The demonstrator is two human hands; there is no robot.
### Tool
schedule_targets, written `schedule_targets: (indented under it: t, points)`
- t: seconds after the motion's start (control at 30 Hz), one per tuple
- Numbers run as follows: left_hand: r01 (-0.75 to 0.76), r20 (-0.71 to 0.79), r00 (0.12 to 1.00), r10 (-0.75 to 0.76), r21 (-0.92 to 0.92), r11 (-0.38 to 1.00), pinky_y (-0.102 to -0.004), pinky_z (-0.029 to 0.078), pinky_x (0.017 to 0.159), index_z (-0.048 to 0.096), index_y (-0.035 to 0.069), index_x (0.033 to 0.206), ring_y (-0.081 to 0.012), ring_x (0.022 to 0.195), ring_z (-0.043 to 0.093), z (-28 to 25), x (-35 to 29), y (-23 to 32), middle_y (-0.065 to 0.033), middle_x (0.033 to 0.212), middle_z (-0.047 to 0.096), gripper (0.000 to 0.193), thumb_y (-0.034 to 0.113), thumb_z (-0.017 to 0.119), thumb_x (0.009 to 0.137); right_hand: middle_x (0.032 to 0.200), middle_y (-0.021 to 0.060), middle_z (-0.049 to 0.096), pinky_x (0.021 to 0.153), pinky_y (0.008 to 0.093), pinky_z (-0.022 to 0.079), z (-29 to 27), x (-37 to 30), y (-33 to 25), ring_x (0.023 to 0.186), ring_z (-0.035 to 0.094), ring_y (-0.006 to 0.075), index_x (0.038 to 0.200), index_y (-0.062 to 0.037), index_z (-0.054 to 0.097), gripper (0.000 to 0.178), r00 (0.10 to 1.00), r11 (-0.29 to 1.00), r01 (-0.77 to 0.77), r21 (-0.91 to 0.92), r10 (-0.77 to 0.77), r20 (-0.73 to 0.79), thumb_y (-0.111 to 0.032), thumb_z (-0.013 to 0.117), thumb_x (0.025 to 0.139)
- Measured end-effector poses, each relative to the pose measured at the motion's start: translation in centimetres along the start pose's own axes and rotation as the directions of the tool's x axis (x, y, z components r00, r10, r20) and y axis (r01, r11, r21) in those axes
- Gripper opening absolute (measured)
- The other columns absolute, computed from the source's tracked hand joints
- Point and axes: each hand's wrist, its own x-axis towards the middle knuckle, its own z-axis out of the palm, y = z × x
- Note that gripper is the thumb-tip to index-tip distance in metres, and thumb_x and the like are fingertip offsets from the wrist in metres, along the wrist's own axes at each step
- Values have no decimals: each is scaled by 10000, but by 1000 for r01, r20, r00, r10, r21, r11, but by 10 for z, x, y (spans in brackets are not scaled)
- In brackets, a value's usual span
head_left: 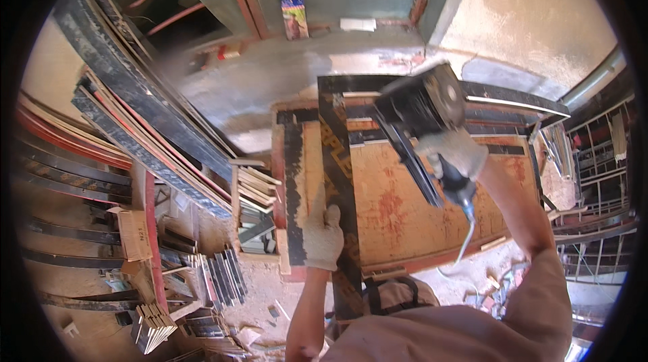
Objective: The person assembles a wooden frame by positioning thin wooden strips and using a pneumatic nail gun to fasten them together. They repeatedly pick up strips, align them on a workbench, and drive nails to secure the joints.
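Observation:
My right hand (460, 152), in a pale work glove, grips the handle of a black circular saw (418, 109). The saw is tilted and raised above the bench, with its flat base plate turned to the left and its cord hanging down. My gloved left hand (322, 237) holds a long dark plywood strip (337, 159) with pale lettering. This strip runs from the far side of the workbench toward my body. Beneath it lies the wooden worktop (398, 220), stained reddish and edged with dark strips. The saw's blade cannot be made out.
Long dark boards (135, 78) lean in a stack at the left. A cardboard box (135, 234) and bundles of cut strips (226, 277) lie below them. A small colourful box (294, 17) stands on the far ledge. Metal grilles (601, 159) are at the right.

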Motion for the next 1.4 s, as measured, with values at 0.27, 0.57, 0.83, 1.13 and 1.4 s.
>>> schedule_targets:
  t: [0.27, 0.57, 0.83, 1.13, 1.4]
  points:
    - [-165, -125, 978, 168, 37, 986, -346, 526, 824, 483, 126, 1513, -285, 995, 690, 9, 5, -23, -219, 1271, 670, 528, 96, 568, 994, 577, 18, 495, 409, 316, 443, 4, 61, -21, 477, 527, 147, 757, 0, 661, 152, 982, 920, -186, 344, 189, 26, -93, 725, 859]
    - [-152, -101, 982, 156, 49, 987, -385, 543, 877, 480, 115, 1508, -364, 1085, 701, 4, 4, -13, -223, 1315, 654, 528, 104, 567, 987, 564, 21, 463, 394, 327, 422, 7, 86, -34, 441, 481, 147, 817, -15, 616, 47, 976, 943, -218, 250, 204, 79, -33, 659, 815]
    - [67, 8, 998, -69, 107, 992, -310, 490, 929, 493, 43, 1489, -208, 1052, 661, 5, 89, 18, -142, 1213, 696, 519, 178, 581, 995, 570, 28, 522, 404, 343, 452, 3, 89, -43, 442, 512, 152, 813, -37, 688, 48, 953, 946, -304, 115, 301, 39, -77, 710, 797]
    - [-65, -37, 997, 61, -136, 989, -329, 511, 816, 491, 178, 1520, -204, 835, 633, 32, 207, 13, -99, 1022, 700, 589, 133, 642, 952, 547, 9, 476, 389, 314, 405, 5, 88, -51, 435, 470, 132, 843, -49, 637, 72, 963, 954, -265, 140, 254, 92, -20, 669, 785]
    - [-34, 69, 996, 55, -282, 959, -270, 491, 798, 472, 141, 1533, -127, 824, 581, 30, 209, 14, -57, 1054, 682, 611, 52, 626, 949, 561, 46, 476, 354, 344, 397, 3, 89, -44, 432, 500, 174, 747, -25, 568, 96, 968, 954, -247, 171, 234, 93, -23, 657, 784]
